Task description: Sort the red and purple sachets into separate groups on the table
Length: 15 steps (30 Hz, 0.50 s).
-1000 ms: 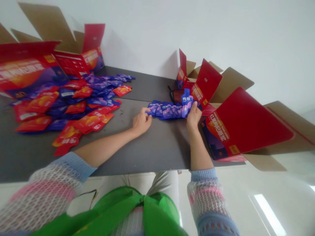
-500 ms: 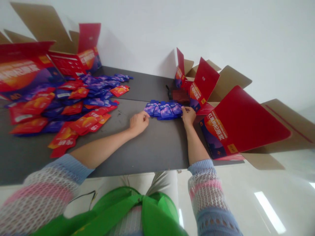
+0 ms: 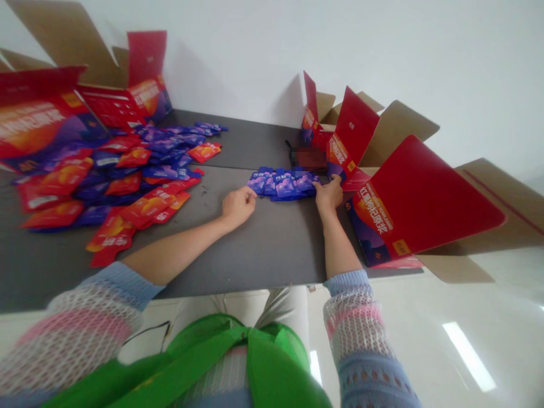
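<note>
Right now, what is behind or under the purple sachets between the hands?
A brown case lies behind the purple sachets; gray tabletop shows around them, but what lies beneath is covered.

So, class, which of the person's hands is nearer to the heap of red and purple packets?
Left. The left hand is to the right of the heap, at the left end of the purple row. The right hand is farther away, at the row's right end.

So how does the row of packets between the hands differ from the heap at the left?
The row shows only blue; the heap mixes red and blue. The row is small and lined up; the heap is larger and jumbled. Both lie on the gray table.
</note>
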Available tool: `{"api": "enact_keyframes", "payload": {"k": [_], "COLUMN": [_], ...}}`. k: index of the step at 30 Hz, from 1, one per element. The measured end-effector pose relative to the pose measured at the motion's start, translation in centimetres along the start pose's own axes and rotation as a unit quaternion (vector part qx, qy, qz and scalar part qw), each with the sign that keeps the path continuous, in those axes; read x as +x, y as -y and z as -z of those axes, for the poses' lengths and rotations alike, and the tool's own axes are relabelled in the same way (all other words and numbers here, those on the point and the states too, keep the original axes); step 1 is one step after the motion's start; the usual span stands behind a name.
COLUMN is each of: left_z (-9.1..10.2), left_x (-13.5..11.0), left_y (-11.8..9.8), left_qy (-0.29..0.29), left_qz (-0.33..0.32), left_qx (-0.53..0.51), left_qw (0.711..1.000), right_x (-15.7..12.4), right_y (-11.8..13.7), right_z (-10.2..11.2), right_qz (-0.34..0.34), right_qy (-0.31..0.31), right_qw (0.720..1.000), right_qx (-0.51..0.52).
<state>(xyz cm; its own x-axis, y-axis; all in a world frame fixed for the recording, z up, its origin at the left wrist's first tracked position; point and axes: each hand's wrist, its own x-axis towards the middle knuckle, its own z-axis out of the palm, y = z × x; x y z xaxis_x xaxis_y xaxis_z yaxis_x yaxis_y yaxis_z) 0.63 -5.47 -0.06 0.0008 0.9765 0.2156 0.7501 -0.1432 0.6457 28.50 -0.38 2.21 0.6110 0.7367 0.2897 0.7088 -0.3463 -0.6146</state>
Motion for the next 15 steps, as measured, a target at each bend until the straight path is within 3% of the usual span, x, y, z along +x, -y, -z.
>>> {"api": "enact_keyframes", "payload": {"k": [6, 10, 15], "left_z": [0.9, 4.7, 10.3], "left_x": [0.1, 1.1, 2.3], "left_y": [0.1, 0.4, 3.3], "left_qy": [-0.02, -0.078, -0.14], "left_qz": [-0.016, -0.031, 0.089], "left_qx": [0.059, 0.166, 0.253], "left_qw": [0.998, 0.983, 0.953], "right_x": [-0.3, -0.8, -1.2], "right_y": [0.0, 0.2, 0.6], "right_z": [0.9, 1.2, 1.6], "right_qz": [0.015, 0.033, 0.052], "right_qy": [-0.013, -0.013, 0.009], "right_qw": [0.999, 0.997, 0.995], "right_qx": [0.046, 0.068, 0.086]}}
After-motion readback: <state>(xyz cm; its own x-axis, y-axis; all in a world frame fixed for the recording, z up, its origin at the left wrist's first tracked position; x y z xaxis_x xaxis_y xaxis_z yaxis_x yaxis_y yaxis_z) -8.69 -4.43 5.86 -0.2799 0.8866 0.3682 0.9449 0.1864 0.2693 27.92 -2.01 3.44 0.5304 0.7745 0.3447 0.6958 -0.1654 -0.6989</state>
